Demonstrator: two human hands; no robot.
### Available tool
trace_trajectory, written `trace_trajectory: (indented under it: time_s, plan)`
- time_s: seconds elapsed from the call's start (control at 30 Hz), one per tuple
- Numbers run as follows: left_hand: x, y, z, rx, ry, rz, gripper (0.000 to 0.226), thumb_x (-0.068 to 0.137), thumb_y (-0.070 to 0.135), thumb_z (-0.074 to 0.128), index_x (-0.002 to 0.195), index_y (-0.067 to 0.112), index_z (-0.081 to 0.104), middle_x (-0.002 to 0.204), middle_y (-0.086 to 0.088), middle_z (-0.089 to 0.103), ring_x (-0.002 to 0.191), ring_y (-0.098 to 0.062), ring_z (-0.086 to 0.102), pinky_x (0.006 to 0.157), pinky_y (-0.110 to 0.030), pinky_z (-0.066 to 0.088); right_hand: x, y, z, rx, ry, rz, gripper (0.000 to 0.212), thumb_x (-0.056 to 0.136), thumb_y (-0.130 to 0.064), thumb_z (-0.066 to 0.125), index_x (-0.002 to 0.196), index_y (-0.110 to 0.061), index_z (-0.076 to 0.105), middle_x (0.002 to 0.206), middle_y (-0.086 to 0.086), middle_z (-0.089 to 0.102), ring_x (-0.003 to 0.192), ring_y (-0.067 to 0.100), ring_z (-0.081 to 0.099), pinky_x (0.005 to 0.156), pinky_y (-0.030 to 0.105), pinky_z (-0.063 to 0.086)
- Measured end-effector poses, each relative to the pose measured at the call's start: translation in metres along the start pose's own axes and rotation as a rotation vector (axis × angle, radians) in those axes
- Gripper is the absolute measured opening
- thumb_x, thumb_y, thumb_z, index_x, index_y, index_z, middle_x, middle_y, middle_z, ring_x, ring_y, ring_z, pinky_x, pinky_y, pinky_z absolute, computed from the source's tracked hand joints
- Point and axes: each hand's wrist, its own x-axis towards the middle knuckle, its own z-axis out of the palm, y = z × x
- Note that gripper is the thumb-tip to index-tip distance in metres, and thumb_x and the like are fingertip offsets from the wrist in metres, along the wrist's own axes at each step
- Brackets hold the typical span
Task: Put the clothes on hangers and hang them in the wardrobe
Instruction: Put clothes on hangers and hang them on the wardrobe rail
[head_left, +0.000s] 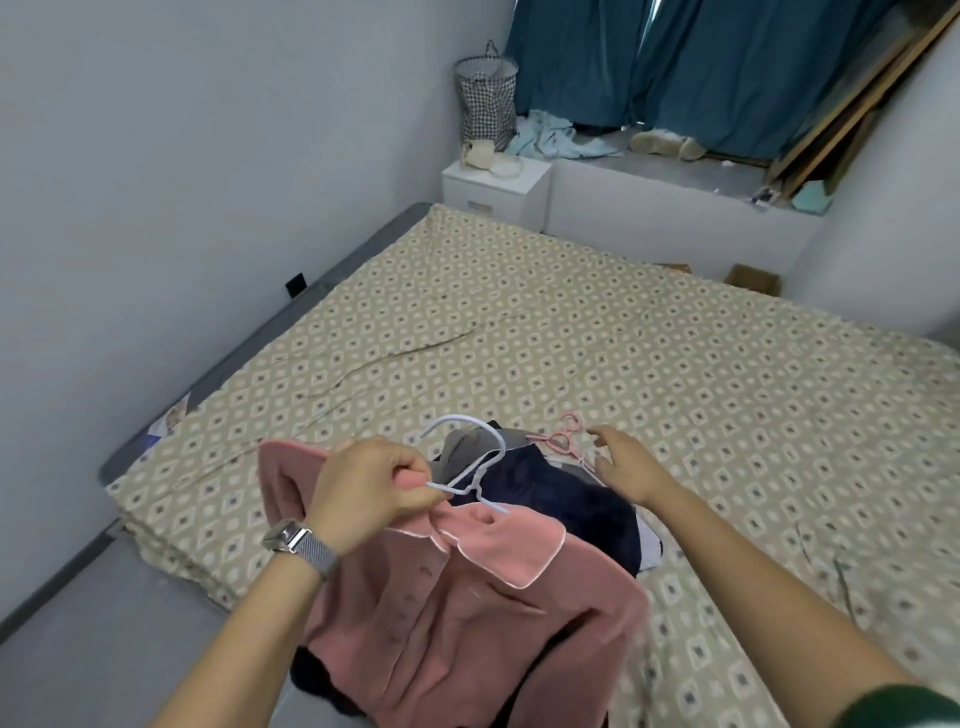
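A pink buttoned pyjama top (457, 613) with white piping hangs from a pale lilac hanger (480, 457). My left hand (369, 486) grips that hanger and the top's collar above the near edge of the bed. Behind the top lies a dark navy garment (576, 512) on the bed, with grey cloth under it. A pink hanger (563, 439) lies on the bedsheet just past the navy garment. My right hand (626, 460) hovers with spread fingers right beside the pink hanger and holds nothing. No wardrobe is in view.
The bed (571, 322) with its beige patterned sheet fills the middle. A white nightstand (496, 189) stands at the far corner, with a checked laundry basket (485, 98) behind it. Blue curtains (701, 67), clothes and shoes sit on the window ledge. Grey floor lies at lower left.
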Motion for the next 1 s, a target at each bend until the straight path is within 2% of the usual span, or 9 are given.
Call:
trace_trajectory:
  time_s: [0.13, 0.2, 0.3, 0.43, 0.53, 0.63, 0.83, 0.93, 1.0]
  plan:
    - [0.013, 0.005, 0.012, -0.002, 0.0, -0.015, 0.049, 0.05, 0.073, 0.047, 0.057, 0.026, 0.061, 0.06, 0.012, 0.062, 0.066, -0.006, 0.057, 0.068, -0.029, 0.04, -0.06, -0.032, -0.005, 0.639, -0.015, -0.095, 0.015, 0.097, -0.031, 0.056, 0.104, -0.028, 0.069, 0.103, -0.002, 0.073, 0.104, 0.011, 0.065, 0.1, 0.029, 0.046]
    - [0.018, 0.009, 0.016, 0.003, -0.012, -0.019, 0.048, 0.05, 0.074, 0.046, 0.054, 0.028, 0.058, 0.056, 0.011, 0.059, 0.064, -0.006, 0.054, 0.063, -0.027, 0.035, -0.091, -0.044, -0.007, 0.745, -0.105, -0.17, 0.034, 0.086, -0.057, 0.059, 0.105, -0.03, 0.07, 0.102, -0.001, 0.072, 0.102, 0.014, 0.066, 0.097, 0.029, 0.049]
    - [0.025, 0.02, 0.02, -0.015, -0.026, -0.028, 0.053, 0.047, 0.076, 0.048, 0.057, 0.026, 0.061, 0.055, 0.014, 0.058, 0.062, -0.003, 0.053, 0.06, -0.019, 0.034, -0.116, -0.052, 0.006, 0.507, -0.039, -0.305, 0.039, 0.086, -0.056, 0.054, 0.111, -0.028, 0.065, 0.106, -0.014, 0.067, 0.102, 0.007, 0.061, 0.092, 0.023, 0.047]
    - [0.027, 0.033, 0.029, -0.013, -0.066, 0.039, 0.042, 0.057, 0.069, 0.068, 0.05, 0.031, 0.052, 0.05, 0.018, 0.054, 0.055, -0.003, 0.049, 0.053, -0.021, 0.03, -0.123, -0.058, 0.024, 0.172, 0.182, -0.306, 0.037, 0.092, -0.059, 0.04, 0.096, -0.029, 0.06, 0.085, -0.016, 0.058, 0.084, 0.005, 0.056, 0.078, 0.033, 0.047]
    - [0.026, 0.028, 0.028, -0.006, -0.112, 0.198, 0.041, 0.059, 0.075, 0.054, 0.055, 0.034, 0.052, 0.054, 0.016, 0.054, 0.068, -0.009, 0.049, 0.069, -0.031, 0.039, -0.131, -0.056, 0.029, 0.218, 0.223, -0.317, 0.04, 0.092, -0.058, 0.042, 0.088, -0.024, 0.064, 0.073, -0.008, 0.057, 0.071, 0.009, 0.055, 0.07, 0.035, 0.047]
    - [0.028, 0.016, 0.021, 0.01, -0.087, 0.3, 0.038, 0.064, 0.075, 0.054, 0.079, 0.041, 0.063, 0.081, 0.023, 0.057, 0.09, -0.01, 0.048, 0.088, -0.038, 0.038, -0.138, -0.055, 0.025, 0.35, 0.263, -0.269, 0.036, 0.084, -0.053, 0.054, 0.066, -0.022, 0.056, 0.058, -0.01, 0.048, 0.057, 0.002, 0.044, 0.058, 0.026, 0.037]
    - [0.027, -0.01, 0.003, -0.009, 0.012, 0.213, 0.03, 0.078, 0.058, 0.041, 0.093, 0.044, 0.063, 0.094, 0.026, 0.052, 0.099, -0.011, 0.045, 0.091, -0.039, 0.034, -0.129, -0.046, 0.005, 0.469, 0.192, -0.139, 0.047, 0.077, -0.041, 0.067, 0.055, -0.004, 0.047, 0.055, -0.007, 0.035, 0.055, 0.004, 0.033, 0.052, 0.023, 0.024]
    - [0.02, -0.027, 0.006, 0.041, -0.037, 0.156, 0.039, 0.075, 0.057, 0.037, 0.097, 0.04, 0.064, 0.096, 0.024, 0.052, 0.099, -0.013, 0.044, 0.093, -0.039, 0.034, -0.114, -0.041, -0.002, 0.497, 0.145, -0.079, 0.039, 0.084, -0.024, 0.072, 0.053, -0.014, 0.051, 0.054, -0.01, 0.038, 0.054, 0.002, 0.033, 0.05, 0.02, 0.026]
    - [0.017, -0.036, 0.009, 0.083, -0.059, 0.134, 0.051, 0.073, 0.058, 0.033, 0.108, 0.034, 0.062, 0.104, 0.015, 0.055, 0.104, -0.018, 0.045, 0.096, -0.039, 0.034, -0.095, -0.039, -0.005, 0.47, 0.167, -0.032, 0.038, 0.083, -0.029, 0.07, 0.053, -0.02, 0.048, 0.054, -0.012, 0.036, 0.053, 0.003, 0.032, 0.051, 0.022, 0.026]
